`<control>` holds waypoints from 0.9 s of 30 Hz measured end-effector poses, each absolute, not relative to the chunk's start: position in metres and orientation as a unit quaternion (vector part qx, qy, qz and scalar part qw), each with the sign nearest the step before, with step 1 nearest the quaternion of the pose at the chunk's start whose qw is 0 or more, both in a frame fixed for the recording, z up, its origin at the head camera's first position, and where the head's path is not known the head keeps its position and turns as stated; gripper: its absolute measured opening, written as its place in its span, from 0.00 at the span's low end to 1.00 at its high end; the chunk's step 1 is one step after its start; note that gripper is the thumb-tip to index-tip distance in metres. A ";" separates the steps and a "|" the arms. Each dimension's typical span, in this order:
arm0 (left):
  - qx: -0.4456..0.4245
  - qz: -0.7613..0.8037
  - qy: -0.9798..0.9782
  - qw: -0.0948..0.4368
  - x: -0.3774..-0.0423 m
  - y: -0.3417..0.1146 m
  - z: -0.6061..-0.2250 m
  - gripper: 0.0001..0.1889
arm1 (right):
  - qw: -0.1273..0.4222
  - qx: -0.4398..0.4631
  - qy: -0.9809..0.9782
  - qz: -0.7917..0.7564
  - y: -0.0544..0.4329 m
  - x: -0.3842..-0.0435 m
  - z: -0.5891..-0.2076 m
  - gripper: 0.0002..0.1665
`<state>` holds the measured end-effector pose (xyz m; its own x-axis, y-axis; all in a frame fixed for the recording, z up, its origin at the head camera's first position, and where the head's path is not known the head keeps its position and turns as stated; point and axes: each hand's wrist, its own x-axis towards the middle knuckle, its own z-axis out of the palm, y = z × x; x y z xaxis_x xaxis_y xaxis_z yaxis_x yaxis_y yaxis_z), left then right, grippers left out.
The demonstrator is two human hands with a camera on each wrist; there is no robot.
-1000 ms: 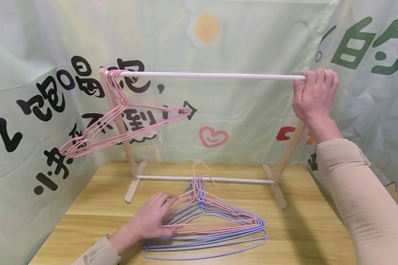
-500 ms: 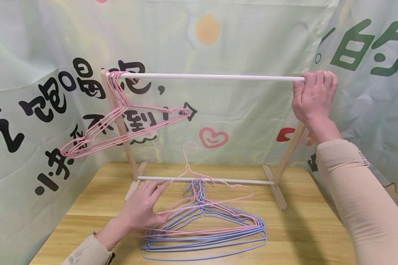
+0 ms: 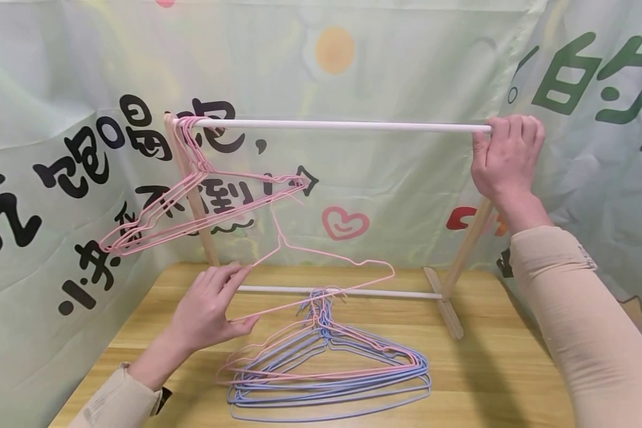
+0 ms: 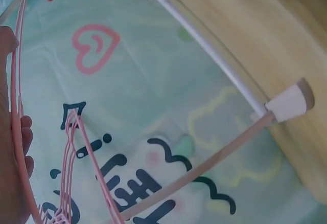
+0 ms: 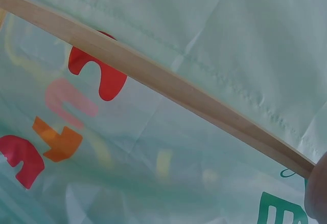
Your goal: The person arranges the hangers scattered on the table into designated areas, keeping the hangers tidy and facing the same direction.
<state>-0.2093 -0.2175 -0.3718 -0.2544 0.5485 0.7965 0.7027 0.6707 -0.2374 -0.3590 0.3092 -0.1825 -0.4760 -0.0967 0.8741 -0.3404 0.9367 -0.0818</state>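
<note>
My left hand (image 3: 205, 309) pinches the left end of a pink wire hanger (image 3: 321, 252), raised above the pile with its hook pointing up. In the left wrist view, that pink hanger (image 4: 16, 111) runs along my fingers. My right hand (image 3: 508, 154) grips the top right corner of a rack, where the white top rod (image 3: 342, 126) meets the wooden post (image 5: 168, 86). Several pink hangers (image 3: 202, 168) hang bunched at the rod's left end. Below lies a pile of blue hangers (image 3: 323, 324), with pink ones on top, on the wooden table (image 3: 487, 368).
A lower white rod (image 3: 385, 293) joins the rack's two sides, behind the pile. The right wooden foot (image 3: 443, 303) rests on the table; my left hand hides the left foot in the head view. A printed pale green cloth (image 3: 406, 71) hangs behind and at both sides.
My left hand has lifted one pink hanger off the pile and carried it up and to the left. The right hand has kept its grip on the rack corner.
</note>
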 end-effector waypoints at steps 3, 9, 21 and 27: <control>-0.395 -0.080 -0.783 0.473 -0.209 -0.220 -0.366 0.42 | 0.506 0.133 -0.842 0.129 0.310 -0.361 -0.184 0.34; -0.392 -0.077 -0.771 0.496 -0.211 -0.226 -0.354 0.41 | 0.510 0.134 -0.840 0.128 0.312 -0.363 -0.186 0.34; -0.367 -0.053 -0.761 0.532 -0.212 -0.245 -0.312 0.41 | 0.515 0.135 -0.836 0.130 0.311 -0.362 -0.186 0.33; -0.361 -0.036 -0.760 0.540 -0.214 -0.255 -0.291 0.42 | 0.509 0.135 -0.840 0.127 0.311 -0.362 -0.184 0.34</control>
